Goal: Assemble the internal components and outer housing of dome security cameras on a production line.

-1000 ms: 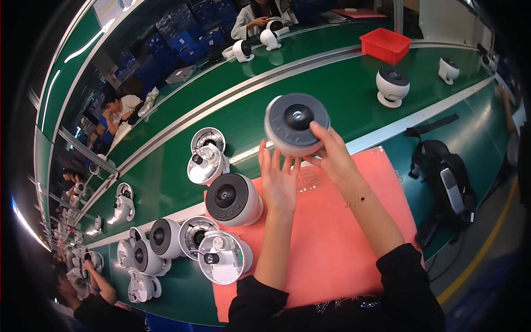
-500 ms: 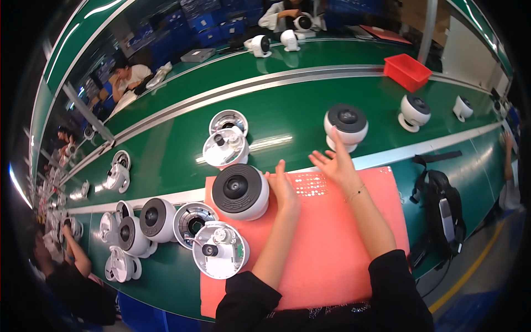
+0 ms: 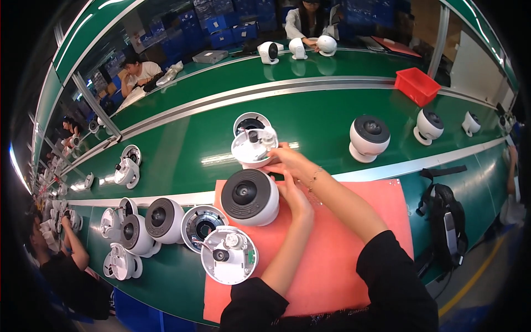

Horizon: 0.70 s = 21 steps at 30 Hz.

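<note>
A closed white camera point(image 3: 270, 209) with a black ringed face sits at the far left corner of the salmon mat. My left hand point(image 3: 297, 202) is against its right side, thumb raised and the other fingers partly hidden behind it. Just beyond, an opened camera point(image 3: 246, 152) stands on the green belt, its inner board and lens showing and its black-ringed front shell point(image 3: 251, 119) behind. My right hand point(image 3: 289, 161) reaches across to it, the fingers closed on its lower right edge. Another opened camera half point(image 3: 229, 271) lies at the mat's left edge, near my left forearm.
Several closed and opened cameras point(image 3: 165, 220) crowd the table to the left. More closed cameras point(image 3: 369, 138) stand along the belt at right. A red bin point(image 3: 417, 86) sits farther back, and a black strapped bag point(image 3: 445, 216) lies right of the mat point(image 3: 354, 265). Co-workers sit across and left.
My right hand has moved left, away from the closed camera on the right of the belt, to the opened one. My left hand stays beside the camera on the mat. The view has shifted slightly.
</note>
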{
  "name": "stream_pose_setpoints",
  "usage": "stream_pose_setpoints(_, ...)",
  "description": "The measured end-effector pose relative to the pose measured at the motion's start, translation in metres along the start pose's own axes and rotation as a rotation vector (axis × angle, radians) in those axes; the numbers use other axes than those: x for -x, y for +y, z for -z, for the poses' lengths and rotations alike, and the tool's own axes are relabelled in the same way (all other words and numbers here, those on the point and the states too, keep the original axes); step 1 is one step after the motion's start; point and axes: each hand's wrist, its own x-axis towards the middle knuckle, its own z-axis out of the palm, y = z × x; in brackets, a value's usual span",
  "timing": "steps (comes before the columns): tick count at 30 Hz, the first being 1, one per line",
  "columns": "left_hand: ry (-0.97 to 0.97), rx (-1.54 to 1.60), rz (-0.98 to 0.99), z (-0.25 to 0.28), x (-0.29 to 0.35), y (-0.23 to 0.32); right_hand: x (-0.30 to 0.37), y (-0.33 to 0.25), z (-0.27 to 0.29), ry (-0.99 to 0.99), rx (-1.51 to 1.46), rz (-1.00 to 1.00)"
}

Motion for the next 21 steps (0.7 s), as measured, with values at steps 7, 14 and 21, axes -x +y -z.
stream_pose_setpoints(7, -0.227, -0.053, 0.13, -0.027, 0.013, 0.04, 0.092, -0.057, 0.027, 0.121, 0.206, 0.16)
stream_pose_setpoints(14, -0.331, -0.08, 0.252, -0.037, 0.026, 0.05, 0.187, -0.042, 0.037, 0.199, 0.358, 0.352)
stream_pose_setpoints(21, -0.384, -0.333, 0.365, -0.035, 0.013, 0.066, 0.27, -0.065, 0.094, 0.538, 1.951, 1.017)
